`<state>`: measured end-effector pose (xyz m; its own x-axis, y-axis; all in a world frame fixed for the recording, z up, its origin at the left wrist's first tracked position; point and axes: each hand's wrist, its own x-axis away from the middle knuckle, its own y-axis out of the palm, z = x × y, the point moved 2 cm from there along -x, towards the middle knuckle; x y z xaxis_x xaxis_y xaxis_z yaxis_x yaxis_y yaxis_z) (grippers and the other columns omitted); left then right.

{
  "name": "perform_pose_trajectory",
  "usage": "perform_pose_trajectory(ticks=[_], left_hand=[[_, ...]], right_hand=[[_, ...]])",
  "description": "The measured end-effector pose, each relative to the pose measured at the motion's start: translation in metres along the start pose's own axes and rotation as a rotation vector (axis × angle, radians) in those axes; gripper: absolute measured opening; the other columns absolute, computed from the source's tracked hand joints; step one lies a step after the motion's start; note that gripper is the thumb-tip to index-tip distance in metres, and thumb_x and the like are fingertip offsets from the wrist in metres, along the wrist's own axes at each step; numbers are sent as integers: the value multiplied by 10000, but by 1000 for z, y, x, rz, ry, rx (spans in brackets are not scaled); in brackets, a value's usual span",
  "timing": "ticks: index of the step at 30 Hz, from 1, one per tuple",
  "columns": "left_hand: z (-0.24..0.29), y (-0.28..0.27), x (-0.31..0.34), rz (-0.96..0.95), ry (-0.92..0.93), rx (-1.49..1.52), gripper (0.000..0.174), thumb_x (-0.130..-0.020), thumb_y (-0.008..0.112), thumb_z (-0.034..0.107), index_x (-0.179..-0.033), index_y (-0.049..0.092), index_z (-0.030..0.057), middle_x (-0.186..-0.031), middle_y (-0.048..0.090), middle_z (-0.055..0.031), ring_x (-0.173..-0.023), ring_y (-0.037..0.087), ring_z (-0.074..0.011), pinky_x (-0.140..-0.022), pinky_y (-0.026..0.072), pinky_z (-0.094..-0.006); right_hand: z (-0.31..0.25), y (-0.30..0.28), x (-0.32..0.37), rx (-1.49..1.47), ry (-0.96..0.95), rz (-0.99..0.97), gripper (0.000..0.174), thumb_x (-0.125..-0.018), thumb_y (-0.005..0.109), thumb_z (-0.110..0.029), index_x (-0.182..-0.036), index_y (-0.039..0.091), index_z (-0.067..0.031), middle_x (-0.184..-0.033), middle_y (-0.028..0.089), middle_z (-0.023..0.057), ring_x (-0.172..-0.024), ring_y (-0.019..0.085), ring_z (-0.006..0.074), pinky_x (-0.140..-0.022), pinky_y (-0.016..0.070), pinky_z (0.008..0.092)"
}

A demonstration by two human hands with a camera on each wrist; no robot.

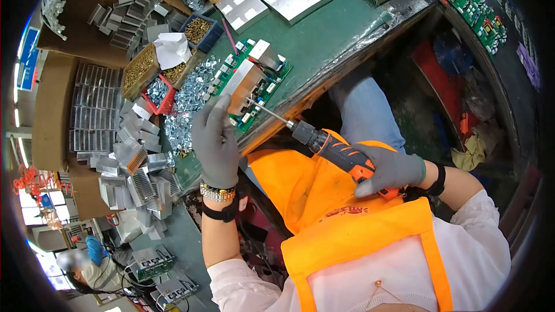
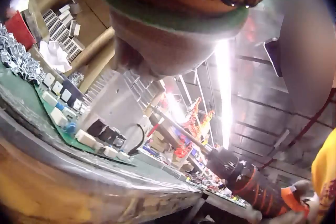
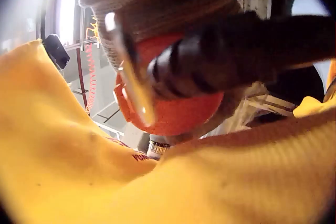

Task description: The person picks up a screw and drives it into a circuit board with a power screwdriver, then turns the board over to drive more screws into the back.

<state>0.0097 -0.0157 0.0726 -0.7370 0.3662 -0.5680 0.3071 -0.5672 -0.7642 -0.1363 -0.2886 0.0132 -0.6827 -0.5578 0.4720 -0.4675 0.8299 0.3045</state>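
A green circuit board (image 1: pixel 281 81) lies near the bench edge, bearing a flat metal heat sink (image 1: pixel 243 81) that stands up from it in the left wrist view. My gloved left hand (image 1: pixel 217 141) grips the near end of that heat sink (image 2: pixel 113 106), its fingers bent over the top edge. My gloved right hand (image 1: pixel 390 169) is wrapped round an orange and black power screwdriver (image 1: pixel 341 153). The long bit points at the side of the heat sink, close to the left fingertips; whether it touches a screw cannot be told. The tool's cable blurs across the right wrist view.
Loose metal clips (image 1: pixel 193 92) lie beside the board. Behind them are a blue bin (image 1: pixel 211 39) of brass screws, a red tray (image 1: pixel 167 101) and cardboard boxes of finned heat sinks (image 1: pixel 95 110). Large metal plates (image 1: pixel 306 0) lie farther up the bench. Another person sits at lower left.
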Motion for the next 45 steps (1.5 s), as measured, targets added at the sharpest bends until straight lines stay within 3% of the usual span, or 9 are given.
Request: perform_pose_trajectory(ticks=[1,5,15,17,27,30,33,35,45], left_hand=[[-9,7,1,-39,62,-83,471,-769,675,-23,-1228,595,41,-1214,598,-139,-1119,562,-320,-948,457,-387],[-15,33,6,-162,-3,-192,878,-624,792,-1,-1408,405,86,-1358,480,-148,-1246,465,-350,-1033,399,-432],[-13,39,7,-153,-32,-224,884,-617,794,2,-1408,405,76,-1360,473,-157,-1243,454,-359,-1040,393,-435],[-13,41,7,-133,-27,-212,876,-621,792,4,-1406,407,73,-1354,476,-159,-1235,458,-359,-1039,393,-436],[-19,46,6,-98,17,-258,803,-674,769,25,-1395,420,75,-1319,505,-158,-1199,483,-354,-1003,415,-441],[-20,48,6,-92,2,-288,789,-677,765,23,-1388,426,76,-1302,517,-157,-1183,495,-351,-993,421,-446],[-19,48,5,-71,25,-288,777,-679,760,17,-1381,432,79,-1292,520,-159,-1178,499,-351,-987,426,-447],[-18,48,6,-60,29,-287,772,-676,760,15,-1374,438,80,-1285,521,-161,-1174,501,-353,-986,426,-448],[-24,50,6,-69,34,-295,774,-665,766,18,-1365,446,96,-1279,524,-155,-1170,503,-348,-987,424,-452]], right_hand=[[-3,0,-1,64,36,43,681,-702,819,-249,-1241,448,-60,-837,536,22,-707,548,93,-647,490,235],[-6,2,-12,88,105,91,654,-712,820,-318,-1188,462,-47,-825,552,33,-651,568,105,-600,499,236],[9,-2,-32,-131,119,-52,604,-721,826,-350,-1094,447,-65,-775,529,26,-591,545,91,-541,481,235],[11,-2,-35,-128,133,-47,637,-744,751,-180,-1256,393,-57,-775,562,58,-578,570,126,-537,503,259],[1,5,-33,-108,160,-9,616,-734,766,-184,-1234,439,-36,-767,563,43,-582,568,106,-540,493,241],[3,5,-34,-134,127,-2,579,-727,821,-284,-1097,428,-75,-762,512,31,-559,546,102,-509,478,238],[6,4,-36,-157,136,-18,583,-724,823,-278,-1107,434,-72,-773,514,35,-566,550,102,-517,481,239],[6,4,-37,-130,142,-24,630,-745,760,-177,-1261,426,-35,-763,553,37,-581,556,104,-543,486,237],[9,5,-38,-159,191,-38,615,-746,763,-187,-1248,433,-54,-774,535,32,-574,548,98,-547,490,233]])
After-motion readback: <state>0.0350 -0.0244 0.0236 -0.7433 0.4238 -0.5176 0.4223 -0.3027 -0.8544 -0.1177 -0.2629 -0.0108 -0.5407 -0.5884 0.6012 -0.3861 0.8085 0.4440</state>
